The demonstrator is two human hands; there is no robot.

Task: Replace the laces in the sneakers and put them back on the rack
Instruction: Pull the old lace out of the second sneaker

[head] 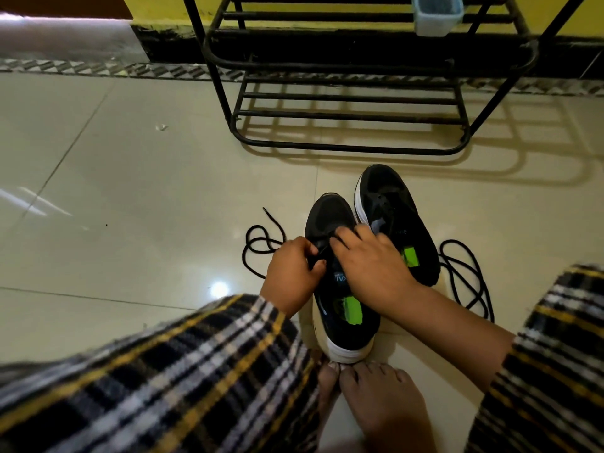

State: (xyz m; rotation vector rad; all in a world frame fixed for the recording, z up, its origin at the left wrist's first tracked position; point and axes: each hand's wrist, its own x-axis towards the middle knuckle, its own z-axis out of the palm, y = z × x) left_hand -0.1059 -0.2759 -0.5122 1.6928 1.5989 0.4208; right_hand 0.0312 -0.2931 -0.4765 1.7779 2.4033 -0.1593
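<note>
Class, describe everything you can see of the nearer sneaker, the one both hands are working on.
The nearer sneaker is black, fabric-looking, with a white sole and a green patch on its insole. It stands upright on the tiled floor, toe pointing to the rack, beside the other sneaker. The left hand pinches a black lace at its eyelets; the right hand rests across its tongue. Bare toes meet its heel.

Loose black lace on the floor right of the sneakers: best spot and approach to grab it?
Probably the straight tail of the loose lace nearest the person, pinched from above with the right hand. The lace lies flat on the tile floor in overlapping loops; the tail runs clear of them, so lifting there should uncoil it.
</note>
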